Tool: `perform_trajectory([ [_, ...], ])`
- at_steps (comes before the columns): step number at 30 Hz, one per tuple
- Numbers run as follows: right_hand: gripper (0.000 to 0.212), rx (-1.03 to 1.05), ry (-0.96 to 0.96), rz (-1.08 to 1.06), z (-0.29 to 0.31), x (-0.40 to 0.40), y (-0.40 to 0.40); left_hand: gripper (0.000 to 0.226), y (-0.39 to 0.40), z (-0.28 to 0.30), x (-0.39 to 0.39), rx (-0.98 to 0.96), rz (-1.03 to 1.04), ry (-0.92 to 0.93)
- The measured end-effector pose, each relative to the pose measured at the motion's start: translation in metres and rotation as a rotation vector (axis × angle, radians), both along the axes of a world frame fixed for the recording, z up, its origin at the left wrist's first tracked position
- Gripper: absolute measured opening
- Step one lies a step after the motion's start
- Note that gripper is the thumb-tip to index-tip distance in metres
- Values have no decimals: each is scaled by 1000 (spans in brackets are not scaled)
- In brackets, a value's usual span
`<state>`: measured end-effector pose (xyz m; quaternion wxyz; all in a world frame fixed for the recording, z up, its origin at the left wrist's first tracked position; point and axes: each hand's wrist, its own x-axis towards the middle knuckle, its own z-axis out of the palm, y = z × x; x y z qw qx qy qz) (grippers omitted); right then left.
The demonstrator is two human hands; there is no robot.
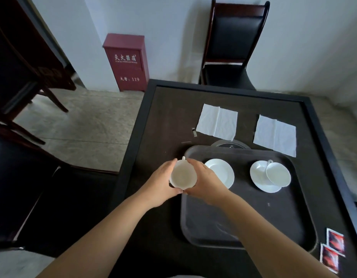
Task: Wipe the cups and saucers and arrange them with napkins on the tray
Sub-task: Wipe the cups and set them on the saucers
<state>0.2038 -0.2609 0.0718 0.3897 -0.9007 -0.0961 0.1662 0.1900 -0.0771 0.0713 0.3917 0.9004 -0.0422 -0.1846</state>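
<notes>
Both of my hands hold one white cup (182, 174) just above the left edge of the dark tray (253, 227). My left hand (161, 183) cups its left side and my right hand (205, 181) its right side. The cup's mouth faces up and its handle points away from me. An empty white saucer (221, 173) lies on the tray beside my right hand. Further right on the tray, a second white cup (278, 174) lies tipped on another saucer (259, 181). Two white napkins (216, 122) (275, 135) lie flat on the table beyond the tray.
The dark table (163, 121) has a raised rim. Two small red-and-white packets (334, 251) lie at its near right corner. A round black disc (229, 145) shows behind the tray. A chair (233, 47) stands at the far side, and a red cabinet (126, 61) by the wall.
</notes>
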Motion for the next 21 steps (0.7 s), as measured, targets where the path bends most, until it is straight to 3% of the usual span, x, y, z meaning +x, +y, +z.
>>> perform_trajectory([
  [14,100,-63,-37,-15,28,-70,-80,90,-79,32,-56,-78,-66,-63],
  [21,100,-53,-32,-52,27,-73,-114,95,-112,25,-55,-68,-74,-7],
])
